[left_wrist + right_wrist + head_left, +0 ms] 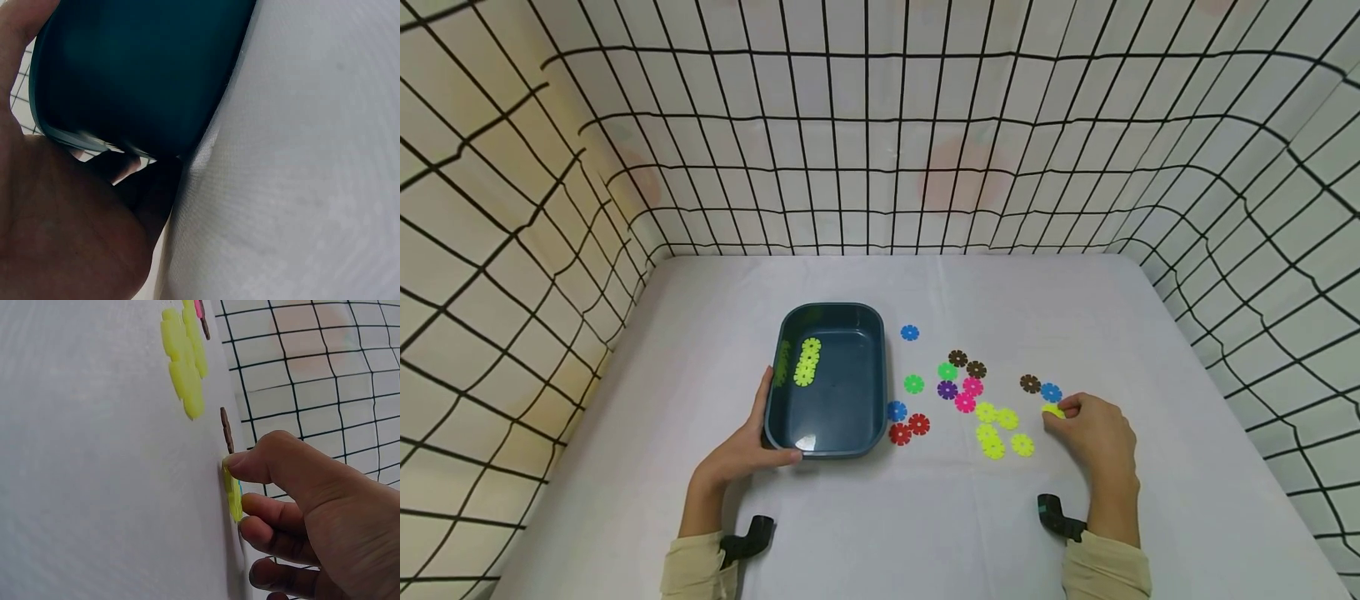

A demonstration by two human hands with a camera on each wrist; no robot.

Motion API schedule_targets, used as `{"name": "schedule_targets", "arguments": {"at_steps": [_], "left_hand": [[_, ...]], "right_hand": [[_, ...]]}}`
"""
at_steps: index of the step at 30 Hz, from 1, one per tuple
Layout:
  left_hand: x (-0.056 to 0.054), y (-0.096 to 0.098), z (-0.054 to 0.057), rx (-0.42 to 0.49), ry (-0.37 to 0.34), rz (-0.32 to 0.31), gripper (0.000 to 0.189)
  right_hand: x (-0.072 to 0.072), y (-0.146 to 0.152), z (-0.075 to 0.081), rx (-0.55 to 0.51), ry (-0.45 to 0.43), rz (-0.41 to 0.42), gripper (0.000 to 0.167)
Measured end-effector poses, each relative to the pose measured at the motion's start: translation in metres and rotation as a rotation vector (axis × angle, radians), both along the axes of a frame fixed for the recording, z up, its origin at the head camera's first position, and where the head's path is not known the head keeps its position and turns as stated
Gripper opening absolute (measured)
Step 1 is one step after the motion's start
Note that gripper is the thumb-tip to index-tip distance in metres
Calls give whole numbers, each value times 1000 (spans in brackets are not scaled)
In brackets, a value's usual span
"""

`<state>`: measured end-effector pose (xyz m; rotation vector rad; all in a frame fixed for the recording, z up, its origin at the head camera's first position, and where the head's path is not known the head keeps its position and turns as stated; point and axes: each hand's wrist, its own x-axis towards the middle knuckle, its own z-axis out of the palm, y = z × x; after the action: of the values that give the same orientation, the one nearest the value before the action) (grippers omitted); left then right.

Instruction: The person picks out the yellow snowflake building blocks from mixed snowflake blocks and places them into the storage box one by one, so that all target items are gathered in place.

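A dark blue-green plastic tray [827,417] sits left of centre on the white table, with several yellow notched discs [807,362] in an overlapping row inside. My left hand [739,446] holds its near left corner, thumb along the front rim and fingers along the left side. In the left wrist view the tray wall [137,69] fills the space beside the palm. At the right, my right hand [1096,429] pinches a yellow notched disc [232,490] between thumb and fingertips, close over the cloth. Just beyond it lie a blue disc [1051,392] and a brown disc [1030,383].
Between tray and right hand lie several yellow discs [992,448], pink discs [965,402], red discs [900,433], a purple disc [947,390] and green ones [913,383]. Another blue disc [910,332] is farther back. Black wire mesh [867,167] borders the table's back and sides.
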<state>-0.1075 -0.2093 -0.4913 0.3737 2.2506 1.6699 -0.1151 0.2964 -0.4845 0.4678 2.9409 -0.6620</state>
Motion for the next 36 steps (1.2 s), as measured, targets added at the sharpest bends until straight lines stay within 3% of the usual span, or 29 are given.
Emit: {"name": "schedule_targets", "arguments": {"at_steps": [17,26,36], "left_hand": [[0,0,1,-4,-4,15,133],[0,0,1,-4,-12,17,132],[0,2,2,4,-20,10,132]], "right_hand": [[-4,-5,-2,32,71,0,39],[-7,-4,3,28,23,11,41],[-9,-7,12,35,40,53,41]]}}
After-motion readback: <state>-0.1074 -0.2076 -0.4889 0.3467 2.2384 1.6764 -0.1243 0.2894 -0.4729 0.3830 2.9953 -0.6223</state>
